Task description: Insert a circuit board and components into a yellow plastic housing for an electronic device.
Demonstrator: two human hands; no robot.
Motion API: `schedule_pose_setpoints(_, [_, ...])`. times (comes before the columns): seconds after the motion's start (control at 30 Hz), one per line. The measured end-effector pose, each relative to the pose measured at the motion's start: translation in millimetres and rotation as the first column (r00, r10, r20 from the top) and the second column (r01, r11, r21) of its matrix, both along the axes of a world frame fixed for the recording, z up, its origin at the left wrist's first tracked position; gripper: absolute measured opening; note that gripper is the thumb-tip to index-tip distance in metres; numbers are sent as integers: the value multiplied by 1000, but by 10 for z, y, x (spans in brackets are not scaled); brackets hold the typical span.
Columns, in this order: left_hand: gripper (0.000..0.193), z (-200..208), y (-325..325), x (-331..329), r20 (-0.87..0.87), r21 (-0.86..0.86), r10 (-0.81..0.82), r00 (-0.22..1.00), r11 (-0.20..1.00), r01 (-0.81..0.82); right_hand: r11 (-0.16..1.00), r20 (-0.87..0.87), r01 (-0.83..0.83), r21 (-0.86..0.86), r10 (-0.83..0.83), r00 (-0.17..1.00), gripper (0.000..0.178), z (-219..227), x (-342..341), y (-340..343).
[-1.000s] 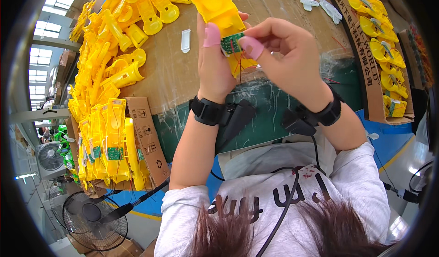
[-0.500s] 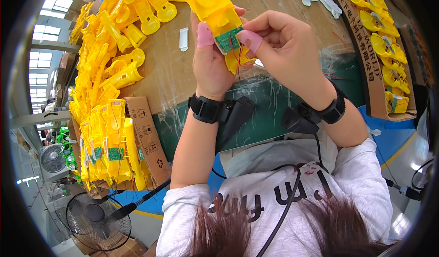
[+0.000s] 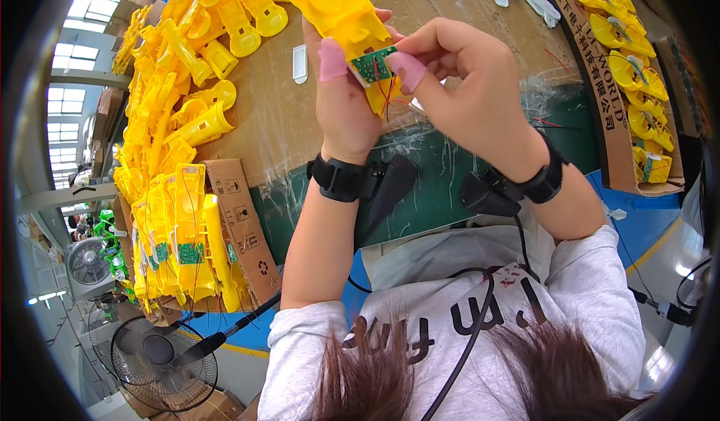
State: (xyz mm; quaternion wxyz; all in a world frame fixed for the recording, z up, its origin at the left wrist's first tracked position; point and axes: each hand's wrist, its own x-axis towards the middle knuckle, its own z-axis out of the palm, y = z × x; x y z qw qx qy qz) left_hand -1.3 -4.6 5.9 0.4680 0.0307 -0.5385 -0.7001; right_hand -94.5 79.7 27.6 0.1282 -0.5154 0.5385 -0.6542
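My left hand [image 3: 346, 110] is closed round a yellow plastic housing [image 3: 337, 12], its thumb in a pink finger cot along the near edge. A small green circuit board [image 3: 371, 66] with thin red and dark wires lies at the lower end of the housing. From the right, my right hand [image 3: 469, 76] pinches the board's right edge, its thumb, also in a pink cot, on top. The right fingertips behind the board are partly hidden. Both hands are above the table, and black straps sit on both wrists.
Yellow housings [image 3: 199, 61] are heaped on the left. Below them a cardboard box [image 3: 244, 230] holds housings with boards; another box [image 3: 600, 68] of yellow parts stands at right. White plastic pieces [image 3: 300, 64] lie on the cardboard-covered table [image 3: 262, 121]. A fan [image 3: 161, 353] stands lower left.
The yellow housing has shifted slightly left and tilted a little in my left hand. My right hand has moved slightly left with it, still pinching at the circuit board.
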Motion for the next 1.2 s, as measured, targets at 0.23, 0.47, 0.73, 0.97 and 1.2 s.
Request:
schedule_pose_setpoints(0.23, [40, 21, 2, 23, 56, -9, 150, 987, 989, -150, 940, 526, -340, -8, 293, 799, 20, 24, -359, -19])
schedule_pose_setpoints(0.47, [54, 69, 83, 13, 73, -104, 298, 952, 951, -290, 931, 556, -361, -45, 324, 765, 21, -37, -395, -72])
schedule_pose_setpoints(0.73, [53, 95, 103, -4, 62, -128, 361, 931, 928, -351, 949, 447, -315, -14, 288, 847, 16, -61, -379, -102])
schedule_pose_setpoints(0.97, [53, 42, 83, -15, 76, -232, 448, 891, 877, -421, 973, 366, -217, 74, 176, 914, 16, -40, -348, -91])
schedule_pose_setpoints(1.2, [54, 33, 86, -26, 44, -326, 498, 866, 827, -458, 981, 294, -166, 100, 130, 947, 15, -33, -340, -85])
